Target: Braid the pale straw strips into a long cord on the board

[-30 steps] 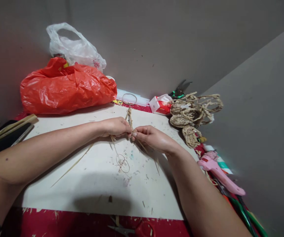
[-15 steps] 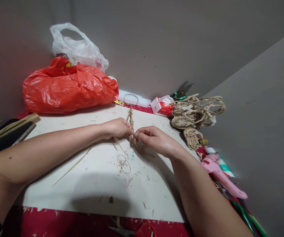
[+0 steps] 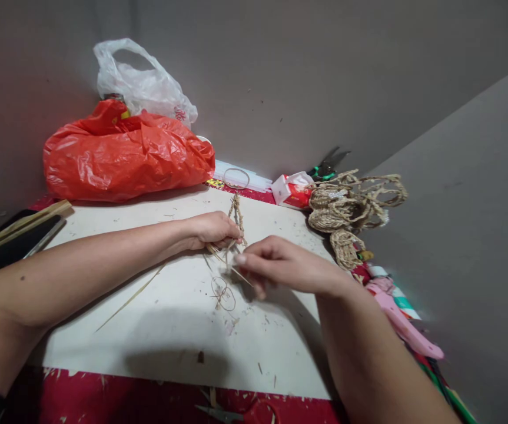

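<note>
My left hand (image 3: 212, 229) is closed around the lower end of a short braided straw cord (image 3: 236, 211) that sticks up and away from it over the white board (image 3: 156, 330). Loose straw strands (image 3: 227, 262) fan out from under that grip toward me. My right hand (image 3: 275, 266) hovers just right of them, fingers pinched on one thin strand. A small wire ring with straw bits (image 3: 223, 293) lies on the board below both hands.
A red plastic bag (image 3: 125, 153) and a clear bag (image 3: 145, 82) sit at the back left. Coiled straw rope pieces (image 3: 351, 206), a red-white packet (image 3: 292, 189), pliers (image 3: 326, 168) and a pink glue gun (image 3: 401, 321) crowd the right. Scissors (image 3: 245, 412) lie at the near edge.
My right hand has drawn away from the left, down and toward me, pulling a strand out. The left hand has stayed put, holding the braid.
</note>
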`<state>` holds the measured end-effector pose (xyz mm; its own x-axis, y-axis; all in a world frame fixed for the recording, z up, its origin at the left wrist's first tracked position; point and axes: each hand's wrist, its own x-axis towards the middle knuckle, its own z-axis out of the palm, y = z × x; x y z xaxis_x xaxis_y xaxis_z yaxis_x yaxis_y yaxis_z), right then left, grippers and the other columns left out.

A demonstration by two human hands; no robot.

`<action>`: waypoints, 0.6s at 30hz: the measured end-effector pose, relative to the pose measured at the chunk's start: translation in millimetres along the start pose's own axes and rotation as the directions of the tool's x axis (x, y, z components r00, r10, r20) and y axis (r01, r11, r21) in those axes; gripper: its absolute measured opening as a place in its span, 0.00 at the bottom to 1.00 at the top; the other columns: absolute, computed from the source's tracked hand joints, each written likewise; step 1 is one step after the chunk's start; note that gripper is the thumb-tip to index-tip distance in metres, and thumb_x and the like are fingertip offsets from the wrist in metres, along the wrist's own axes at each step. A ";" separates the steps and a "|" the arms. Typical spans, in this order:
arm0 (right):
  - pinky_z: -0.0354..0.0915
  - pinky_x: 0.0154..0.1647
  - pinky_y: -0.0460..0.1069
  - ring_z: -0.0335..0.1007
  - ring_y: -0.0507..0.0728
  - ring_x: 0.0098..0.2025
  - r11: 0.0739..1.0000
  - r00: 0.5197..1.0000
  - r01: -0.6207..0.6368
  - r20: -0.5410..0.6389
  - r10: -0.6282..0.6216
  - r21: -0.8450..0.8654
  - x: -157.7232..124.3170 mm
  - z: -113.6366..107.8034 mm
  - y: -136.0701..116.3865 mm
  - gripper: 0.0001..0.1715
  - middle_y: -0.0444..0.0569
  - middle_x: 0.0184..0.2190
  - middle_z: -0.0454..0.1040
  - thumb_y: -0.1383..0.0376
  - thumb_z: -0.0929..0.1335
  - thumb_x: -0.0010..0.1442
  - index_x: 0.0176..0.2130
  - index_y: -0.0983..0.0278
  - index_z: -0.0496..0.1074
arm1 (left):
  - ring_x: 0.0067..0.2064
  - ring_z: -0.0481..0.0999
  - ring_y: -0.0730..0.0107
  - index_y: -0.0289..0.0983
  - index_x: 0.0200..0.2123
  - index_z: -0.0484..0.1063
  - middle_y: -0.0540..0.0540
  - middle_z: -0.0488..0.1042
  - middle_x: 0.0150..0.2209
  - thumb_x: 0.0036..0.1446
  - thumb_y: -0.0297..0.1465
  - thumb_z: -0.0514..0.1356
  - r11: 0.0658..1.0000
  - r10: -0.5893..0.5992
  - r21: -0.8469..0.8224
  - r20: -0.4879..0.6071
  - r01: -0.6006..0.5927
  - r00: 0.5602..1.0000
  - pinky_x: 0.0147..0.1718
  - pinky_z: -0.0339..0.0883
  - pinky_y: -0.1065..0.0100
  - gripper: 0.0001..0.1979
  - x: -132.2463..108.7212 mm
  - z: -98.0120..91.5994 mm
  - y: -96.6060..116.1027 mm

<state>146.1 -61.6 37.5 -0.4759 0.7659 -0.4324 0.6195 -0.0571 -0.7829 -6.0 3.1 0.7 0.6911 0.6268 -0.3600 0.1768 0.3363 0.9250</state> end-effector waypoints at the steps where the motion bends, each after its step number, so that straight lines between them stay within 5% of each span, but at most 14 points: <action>1: 0.56 0.18 0.44 0.60 0.49 0.15 0.999 0.997 0.001 -0.080 0.003 0.052 -1.8 -7.1 1.4 0.21 0.46 0.13 0.69 0.54 0.64 0.57 0.22 0.66 0.69 | 0.13 0.44 0.84 0.33 0.18 0.63 0.56 0.50 0.10 0.51 0.25 0.55 1.000 -0.003 -0.003 0.016 0.003 1.000 0.14 0.36 0.75 0.11 0.0 -0.8 0.1; 4: 0.57 0.18 0.44 0.62 0.49 0.18 0.984 0.877 0.071 -0.481 0.017 0.164 4.2 -18.1 12.0 0.22 0.47 0.16 0.70 0.49 0.66 0.54 0.24 0.66 0.69 | 0.13 0.43 0.84 0.33 0.20 0.64 0.58 0.48 0.10 0.53 0.27 0.55 1.000 0.005 -0.023 0.062 -0.004 0.998 0.15 0.35 0.74 0.10 -0.3 -2.0 0.3; 5: 0.58 0.18 0.44 0.63 0.50 0.19 0.976 0.851 0.084 -0.525 0.033 0.199 9.2 -17.3 16.2 0.21 0.48 0.18 0.70 0.49 0.67 0.53 0.25 0.66 0.69 | 0.14 0.43 0.84 0.33 0.20 0.64 0.58 0.48 0.11 0.53 0.27 0.55 0.999 0.018 -0.028 0.072 -0.016 0.997 0.15 0.35 0.74 0.10 -0.4 -1.8 0.3; 9: 0.49 0.13 0.43 0.52 0.46 0.13 0.912 0.943 0.034 -0.314 0.105 0.408 27.7 -3.4 26.4 0.24 0.41 0.12 0.60 0.48 0.64 0.55 0.22 0.65 0.63 | 0.14 0.45 0.84 0.33 0.19 0.62 0.56 0.52 0.11 0.54 0.27 0.55 0.995 0.095 0.010 0.049 -0.096 0.994 0.15 0.36 0.74 0.12 -0.1 0.5 0.0; 12: 0.37 0.11 0.42 0.37 0.43 0.12 0.873 0.956 0.015 -0.263 0.130 0.487 30.7 0.6 27.4 0.23 0.35 0.11 0.48 0.50 0.65 0.55 0.21 0.64 0.59 | 0.13 0.46 0.84 0.34 0.19 0.61 0.57 0.52 0.11 0.55 0.27 0.54 0.989 0.131 0.066 0.022 -0.132 0.991 0.14 0.37 0.74 0.12 -0.4 2.3 -0.6; 18: 0.34 0.12 0.42 0.35 0.43 0.13 0.847 0.981 0.014 -0.173 0.092 0.531 27.6 -8.7 31.9 0.23 0.34 0.12 0.46 0.52 0.68 0.52 0.20 0.64 0.58 | 0.14 0.45 0.82 0.35 0.24 0.65 0.58 0.49 0.13 0.56 0.30 0.53 0.972 0.122 0.192 0.078 -0.134 0.990 0.15 0.38 0.73 0.09 -4.0 0.4 1.7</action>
<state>158.1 -36.7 4.5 -0.3015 0.8565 -0.4190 0.1868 -0.3779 -0.9068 -8.2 0.9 3.7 0.7599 0.6064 -0.2343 0.2133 0.1079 0.9710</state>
